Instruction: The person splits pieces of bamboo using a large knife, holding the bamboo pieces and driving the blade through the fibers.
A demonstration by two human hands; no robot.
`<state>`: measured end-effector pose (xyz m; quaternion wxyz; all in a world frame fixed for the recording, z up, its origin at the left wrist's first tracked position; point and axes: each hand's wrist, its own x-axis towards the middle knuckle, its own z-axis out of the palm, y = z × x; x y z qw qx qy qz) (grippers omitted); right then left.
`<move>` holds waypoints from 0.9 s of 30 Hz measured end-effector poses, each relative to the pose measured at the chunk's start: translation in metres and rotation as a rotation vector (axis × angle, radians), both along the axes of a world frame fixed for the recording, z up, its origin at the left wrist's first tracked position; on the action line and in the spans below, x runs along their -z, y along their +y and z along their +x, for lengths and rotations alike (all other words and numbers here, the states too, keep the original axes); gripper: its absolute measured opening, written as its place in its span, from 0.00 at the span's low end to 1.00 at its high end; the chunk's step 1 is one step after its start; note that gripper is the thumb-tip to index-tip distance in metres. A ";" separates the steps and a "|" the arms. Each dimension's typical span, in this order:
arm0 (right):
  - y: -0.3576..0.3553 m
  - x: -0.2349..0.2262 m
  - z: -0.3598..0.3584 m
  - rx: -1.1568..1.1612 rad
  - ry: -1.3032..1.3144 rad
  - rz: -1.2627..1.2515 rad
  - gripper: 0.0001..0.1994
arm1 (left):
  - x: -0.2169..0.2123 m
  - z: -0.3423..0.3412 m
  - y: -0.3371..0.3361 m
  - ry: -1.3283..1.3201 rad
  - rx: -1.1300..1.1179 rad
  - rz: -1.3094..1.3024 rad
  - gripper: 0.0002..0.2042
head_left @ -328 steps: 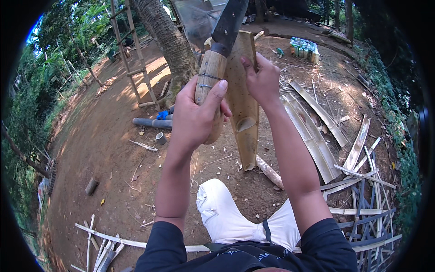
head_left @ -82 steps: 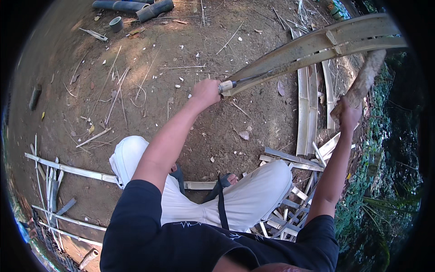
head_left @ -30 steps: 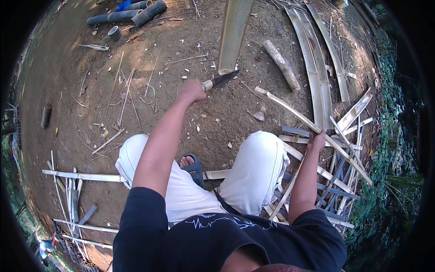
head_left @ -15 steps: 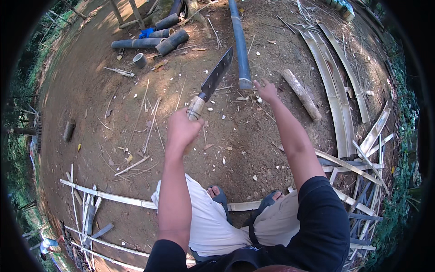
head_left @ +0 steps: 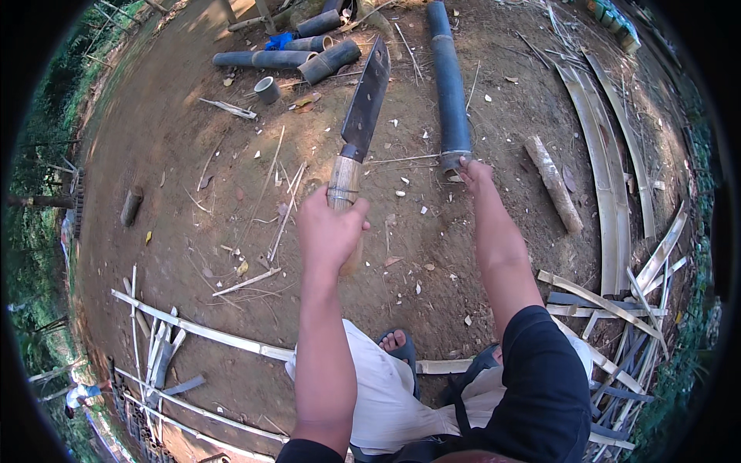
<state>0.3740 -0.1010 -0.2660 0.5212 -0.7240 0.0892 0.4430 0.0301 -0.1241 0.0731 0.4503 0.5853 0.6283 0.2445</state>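
Note:
My left hand [head_left: 330,230] is closed around the wooden handle of a machete [head_left: 366,100]. Its broad dark blade points up and away from me, clear of everything. At the right, my right hand [head_left: 478,175] grips the near rim of a long dark bamboo pole [head_left: 450,96]. The thumb shows on top of the rim; the other fingers are partly hidden. The pole stretches away from me along the ground, its cut end toward me.
Short dark bamboo sections [head_left: 328,62] lie in a heap at the far left. A small log [head_left: 553,185] rests right of my right hand. Split bamboo strips [head_left: 593,170] lie farther right, with more scraps [head_left: 162,359] at the lower left. Wood chips litter the dirt.
My right hand, apart from the pole before, now grips its near end. The machete has swung more upright in my left hand. The whole view has shifted, so the ground sits lower and farther right.

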 end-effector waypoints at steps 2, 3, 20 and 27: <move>-0.010 -0.022 -0.014 -0.094 0.033 0.043 0.08 | 0.009 0.003 0.006 -0.019 0.000 -0.024 0.10; -0.021 -0.031 -0.027 -0.144 0.045 0.066 0.08 | 0.015 0.000 0.008 -0.021 -0.001 -0.048 0.10; -0.343 -0.092 -0.161 -1.162 0.271 -0.810 0.17 | 0.045 0.056 0.039 -0.166 0.083 -0.221 0.11; -0.289 -0.093 -0.158 -0.857 -0.605 -0.704 0.45 | 0.054 0.063 0.035 -0.176 0.124 -0.208 0.09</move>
